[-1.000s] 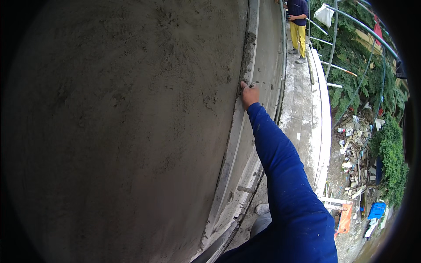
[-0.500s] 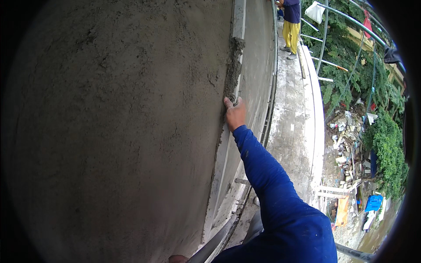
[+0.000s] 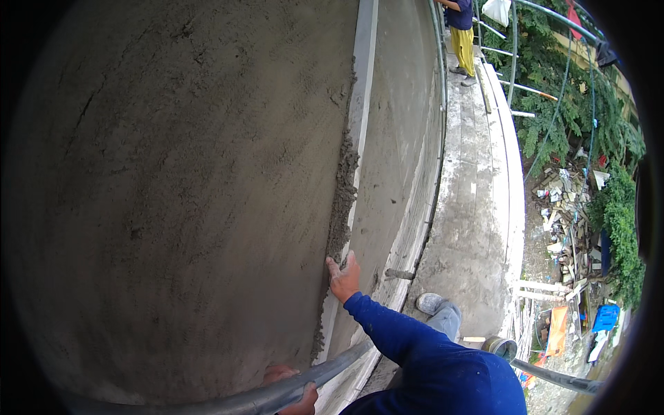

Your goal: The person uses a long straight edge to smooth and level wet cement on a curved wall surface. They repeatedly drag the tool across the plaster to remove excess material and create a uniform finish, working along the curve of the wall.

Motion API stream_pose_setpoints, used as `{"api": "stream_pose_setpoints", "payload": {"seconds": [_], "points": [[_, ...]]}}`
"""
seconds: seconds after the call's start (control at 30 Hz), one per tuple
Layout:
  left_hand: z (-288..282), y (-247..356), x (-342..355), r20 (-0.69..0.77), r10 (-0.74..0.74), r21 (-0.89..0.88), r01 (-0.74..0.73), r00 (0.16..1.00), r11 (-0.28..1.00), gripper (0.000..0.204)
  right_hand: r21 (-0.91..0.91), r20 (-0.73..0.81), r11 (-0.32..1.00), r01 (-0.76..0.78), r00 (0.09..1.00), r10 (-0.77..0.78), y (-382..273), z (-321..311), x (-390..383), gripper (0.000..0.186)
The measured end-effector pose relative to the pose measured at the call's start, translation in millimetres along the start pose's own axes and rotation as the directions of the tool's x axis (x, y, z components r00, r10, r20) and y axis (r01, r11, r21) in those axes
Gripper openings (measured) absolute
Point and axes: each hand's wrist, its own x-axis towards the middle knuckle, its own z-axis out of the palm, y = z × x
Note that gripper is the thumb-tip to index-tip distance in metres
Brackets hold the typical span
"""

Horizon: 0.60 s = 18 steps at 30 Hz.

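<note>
A long, pale straightedge [image 3: 365, 79] lies against the wet grey mortar wall [image 3: 207, 194], running from the top of the view down toward me. Fresh mortar [image 3: 342, 200] is heaped along its left edge. My right hand [image 3: 344, 278] is closed round the lower part of the bar, thumb on the mortar side and fingers on the other. Low in the view, my left hand [image 3: 304, 400] is partly covered by a grey metal pipe [image 3: 242, 402]. It appears closed round the bar's lower end, which the pipe hides.
A curved, plaster-spattered walkway [image 3: 463, 200] runs along the wall, with my shoe [image 3: 430, 302] on it. Farther along stands another person in yellow trousers [image 3: 461, 52]. Scaffold pipes [image 3: 514, 55] edge the drop at right, above trees and a rubble heap [image 3: 564, 214].
Both hands and the straightedge have shifted; my right hand is lower and further left in view. More mortar shows along the bar, and more of my left hand has come into sight.
</note>
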Motion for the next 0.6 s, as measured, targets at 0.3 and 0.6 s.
{"api": "stream_pose_setpoints", "payload": {"seconds": [0.3, 0.6], "points": [[-9, 68, 42, -0.117, 0.358, 0.228, -0.326, 0.926, 0.918, 0.019, 0.249, -0.142, 0.932, 0.262, 0.962, -0.233, -36, -1, 345, 0.031], [9, 95, 78, -0.113, 0.120, 0.231, -0.091, 0.986, 0.969, 0.020, 0.394, -0.105, 0.902, 0.179, 0.983, -0.149, -116, -26, 524, 0.033]]}}
